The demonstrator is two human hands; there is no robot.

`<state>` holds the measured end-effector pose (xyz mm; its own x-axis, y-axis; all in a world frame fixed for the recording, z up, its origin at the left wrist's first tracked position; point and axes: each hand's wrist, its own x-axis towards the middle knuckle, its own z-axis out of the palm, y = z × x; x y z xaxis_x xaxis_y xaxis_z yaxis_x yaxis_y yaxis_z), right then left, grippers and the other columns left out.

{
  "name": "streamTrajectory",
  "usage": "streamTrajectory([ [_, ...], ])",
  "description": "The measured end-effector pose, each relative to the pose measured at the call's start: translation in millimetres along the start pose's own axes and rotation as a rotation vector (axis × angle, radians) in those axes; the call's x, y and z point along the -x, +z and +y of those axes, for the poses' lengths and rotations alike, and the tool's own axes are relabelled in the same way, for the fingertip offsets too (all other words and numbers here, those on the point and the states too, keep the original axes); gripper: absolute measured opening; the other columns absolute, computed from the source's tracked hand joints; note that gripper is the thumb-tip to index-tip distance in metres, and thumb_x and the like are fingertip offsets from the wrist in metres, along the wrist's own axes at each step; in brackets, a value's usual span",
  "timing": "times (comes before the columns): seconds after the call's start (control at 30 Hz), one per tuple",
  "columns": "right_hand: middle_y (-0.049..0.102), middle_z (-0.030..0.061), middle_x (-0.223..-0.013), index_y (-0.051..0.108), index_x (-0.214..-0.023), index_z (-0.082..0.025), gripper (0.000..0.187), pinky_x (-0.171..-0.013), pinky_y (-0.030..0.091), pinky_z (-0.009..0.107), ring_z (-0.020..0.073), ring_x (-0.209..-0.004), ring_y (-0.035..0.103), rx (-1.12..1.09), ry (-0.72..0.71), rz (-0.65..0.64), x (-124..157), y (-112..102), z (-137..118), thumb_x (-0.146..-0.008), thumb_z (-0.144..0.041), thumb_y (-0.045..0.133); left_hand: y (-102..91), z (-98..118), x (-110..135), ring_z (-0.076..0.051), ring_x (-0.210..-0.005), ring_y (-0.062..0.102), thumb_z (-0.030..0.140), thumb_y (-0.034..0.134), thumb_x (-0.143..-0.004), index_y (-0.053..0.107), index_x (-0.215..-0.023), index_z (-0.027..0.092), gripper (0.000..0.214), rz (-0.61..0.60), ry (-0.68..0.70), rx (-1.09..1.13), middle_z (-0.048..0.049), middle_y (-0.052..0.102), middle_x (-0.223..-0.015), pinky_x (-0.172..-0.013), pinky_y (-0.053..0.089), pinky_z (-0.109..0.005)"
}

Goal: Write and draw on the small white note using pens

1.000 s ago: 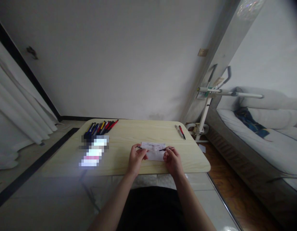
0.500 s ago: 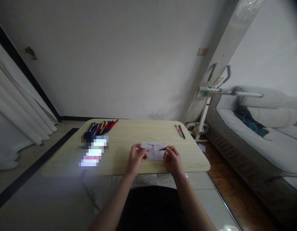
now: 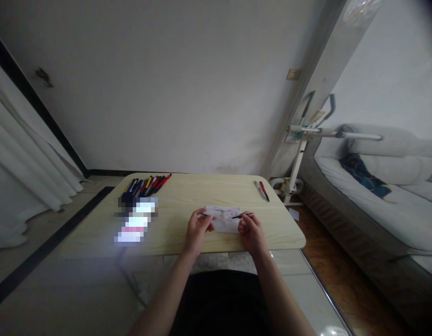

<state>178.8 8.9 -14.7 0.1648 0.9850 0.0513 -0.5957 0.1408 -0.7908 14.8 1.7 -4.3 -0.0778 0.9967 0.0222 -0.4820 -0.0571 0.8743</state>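
A small white slip of paper with faint marks lies near the front edge of a pale wooden table. My left hand rests at the slip's left end, fingers pinched on a thin dark piece I cannot name. My right hand sits at the slip's right end, fingers closed on a thin dark pen whose tip lies over the paper.
A row of several coloured pens lies at the table's far left, beside a blurred patch. Two more pens lie at the far right. A white exercise machine and grey sofa stand to the right, curtains to the left.
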Motion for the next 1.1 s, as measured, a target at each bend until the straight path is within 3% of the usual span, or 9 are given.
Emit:
streamTrajectory([
  [0.27,0.049,-0.0047,-0.058,0.052,-0.069,-0.020,0.018,-0.036,0.033,0.016,0.0054,-0.044,0.043,-0.005,0.024,0.007,-0.9,-0.3,0.3,-0.062,-0.025,0.067,-13.5,1.6,-11.4,-0.005,-0.051,0.051,0.022,0.066,-0.064,0.053,-0.079,0.016,0.020,0.027,-0.124,0.350,-0.0020,0.063,-0.076,-0.047,0.038,-0.018],
  [0.4,0.050,-0.0043,-0.060,0.052,-0.068,-0.020,0.017,-0.036,0.033,0.016,0.0050,-0.044,0.043,-0.002,0.021,-0.003,-0.5,0.2,-0.7,-0.062,-0.025,0.067,-18.2,3.1,-15.5,-0.004,-0.048,0.049,0.019,0.065,-0.065,0.056,-0.071,0.014,0.011,0.051,-0.211,0.514,-0.0002,0.061,-0.068,-0.045,0.038,-0.018],
  [0.83,0.048,-0.0052,-0.058,0.054,-0.069,-0.020,0.014,-0.037,0.032,0.015,0.0042,-0.045,0.042,-0.051,0.046,-0.016,-0.4,-0.9,-1.4,-0.064,-0.023,0.066,-10.2,0.4,-7.2,-0.005,-0.051,0.049,0.018,0.066,-0.064,0.055,-0.078,0.015,0.018,-0.056,-0.128,0.297,0.0009,0.057,-0.065,-0.046,0.036,-0.017],
  [1.1,0.047,-0.0052,-0.057,0.054,-0.070,-0.019,0.014,-0.037,0.032,0.015,0.0048,-0.045,0.042,-0.062,0.059,-0.015,0.0,-2.0,-0.8,-0.064,-0.024,0.066,-17.3,2.2,-15.9,-0.003,-0.050,0.048,0.019,0.065,-0.065,0.058,-0.075,0.016,0.013,0.023,-0.186,0.514,0.0030,0.056,-0.064,-0.046,0.036,-0.016],
])
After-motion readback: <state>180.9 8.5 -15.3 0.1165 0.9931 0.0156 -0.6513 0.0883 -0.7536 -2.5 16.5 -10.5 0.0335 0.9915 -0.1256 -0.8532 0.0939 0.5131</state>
